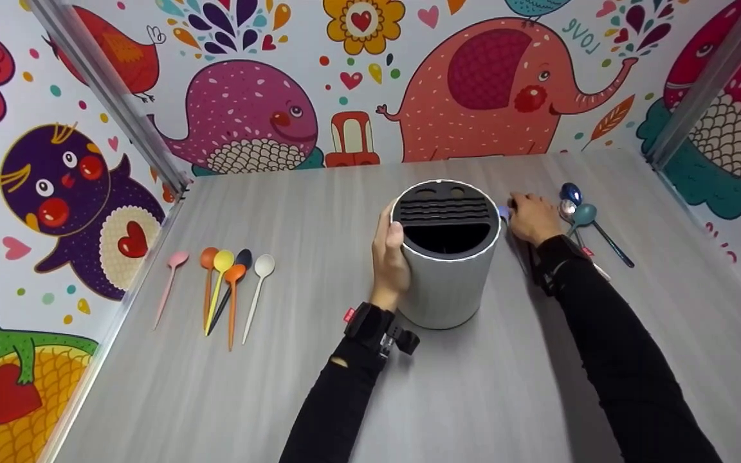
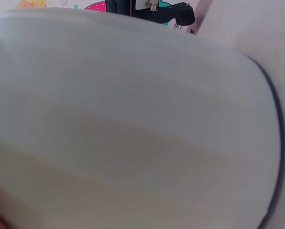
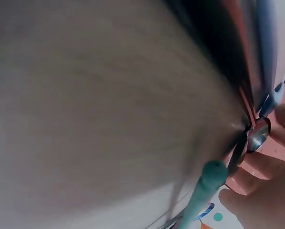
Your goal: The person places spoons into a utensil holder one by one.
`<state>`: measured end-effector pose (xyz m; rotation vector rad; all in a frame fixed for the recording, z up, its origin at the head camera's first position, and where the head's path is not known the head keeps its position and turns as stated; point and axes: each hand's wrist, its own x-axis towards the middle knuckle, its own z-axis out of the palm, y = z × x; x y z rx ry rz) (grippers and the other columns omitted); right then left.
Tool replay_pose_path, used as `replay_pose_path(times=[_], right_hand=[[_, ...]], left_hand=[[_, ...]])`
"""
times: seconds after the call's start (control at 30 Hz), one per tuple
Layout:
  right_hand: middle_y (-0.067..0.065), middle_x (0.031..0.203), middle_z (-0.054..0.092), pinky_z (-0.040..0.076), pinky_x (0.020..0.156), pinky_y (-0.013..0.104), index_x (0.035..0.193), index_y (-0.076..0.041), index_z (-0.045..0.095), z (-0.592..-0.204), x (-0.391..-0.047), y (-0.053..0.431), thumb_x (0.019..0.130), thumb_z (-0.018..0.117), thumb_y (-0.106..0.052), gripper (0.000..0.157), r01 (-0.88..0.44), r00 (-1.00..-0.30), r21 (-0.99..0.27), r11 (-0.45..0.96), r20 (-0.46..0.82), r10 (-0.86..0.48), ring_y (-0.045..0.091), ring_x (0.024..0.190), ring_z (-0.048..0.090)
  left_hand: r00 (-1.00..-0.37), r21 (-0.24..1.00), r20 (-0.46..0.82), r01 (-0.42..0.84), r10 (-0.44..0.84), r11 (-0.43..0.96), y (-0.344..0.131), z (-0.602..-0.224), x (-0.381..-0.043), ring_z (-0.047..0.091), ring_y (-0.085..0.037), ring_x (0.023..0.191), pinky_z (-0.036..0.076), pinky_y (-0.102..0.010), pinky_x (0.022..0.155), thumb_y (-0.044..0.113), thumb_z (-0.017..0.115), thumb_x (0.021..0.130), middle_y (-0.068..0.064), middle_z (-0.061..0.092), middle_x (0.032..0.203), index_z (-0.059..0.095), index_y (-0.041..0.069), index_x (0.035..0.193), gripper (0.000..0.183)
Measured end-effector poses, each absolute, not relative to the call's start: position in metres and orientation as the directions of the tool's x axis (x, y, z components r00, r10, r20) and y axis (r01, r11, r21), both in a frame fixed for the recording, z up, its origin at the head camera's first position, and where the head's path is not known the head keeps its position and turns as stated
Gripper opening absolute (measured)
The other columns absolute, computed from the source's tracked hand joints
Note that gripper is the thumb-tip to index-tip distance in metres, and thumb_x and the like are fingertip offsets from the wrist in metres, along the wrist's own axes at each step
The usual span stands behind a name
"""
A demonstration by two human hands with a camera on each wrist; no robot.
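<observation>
My left hand (image 1: 390,263) grips the left side of a grey cylindrical utensil holder (image 1: 444,296), thumb near its rim. The holder stands upright, with a black slotted top and a half-moon opening; its pale wall (image 2: 142,124) fills the left wrist view. Just right of it, my right hand (image 1: 534,218) curls its fingers around spoons. A lavender spoon (image 1: 504,213) shows between that hand and the holder. In the right wrist view a shiny metal spoon (image 3: 259,135) lies at the fingers, beside a blue spoon (image 3: 275,99). A teal spoon (image 3: 213,175) is close below them.
On the right lie a dark blue metallic spoon (image 1: 571,193), a silver spoon (image 1: 567,209) and the teal spoon. To the left are a pink spoon (image 1: 177,259), a yellow spoon (image 1: 222,260), a white spoon (image 1: 264,265) and several others. Printed walls (image 1: 248,116) border the table (image 1: 319,212).
</observation>
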<state>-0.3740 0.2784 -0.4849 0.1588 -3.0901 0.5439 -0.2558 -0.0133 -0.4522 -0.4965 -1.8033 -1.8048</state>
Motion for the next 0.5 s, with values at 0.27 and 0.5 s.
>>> replay_pose_path(times=[0.27, 0.5], right_hand=[[0.04, 0.138, 0.045, 0.026, 0.112, 0.065, 0.146, 0.009, 0.042, -0.479, -0.374, 0.281, 0.091, 0.056, -0.007, 0.059, -0.078, -0.997, -0.432, 0.899, 0.045, -0.064, 0.057, 0.13, 0.038], [0.036, 0.131, 0.055, 0.038, 0.106, 0.06, 0.13, 0.013, 0.057, -0.474, -0.371, 0.279, 0.087, 0.052, -0.003, 0.046, -0.039, -0.998, -0.58, 0.814, 0.069, 0.002, 0.051, 0.124, 0.05]], left_hand=[[-0.773, 0.781, 0.623, 0.624, -0.12, 0.032, -0.012, -0.453, -0.258, 0.056, -0.024, 0.126, 0.042, -0.038, 0.108, 0.065, 0.026, 0.101, -0.018, 0.059, 0.138, 0.05, -0.005, 0.142, 0.084], [-0.776, 0.783, 0.619, 0.621, -0.119, 0.024, -0.013, -0.454, -0.257, 0.055, -0.024, 0.126, 0.042, -0.039, 0.108, 0.058, 0.027, 0.102, -0.019, 0.059, 0.137, 0.05, -0.006, 0.142, 0.079]])
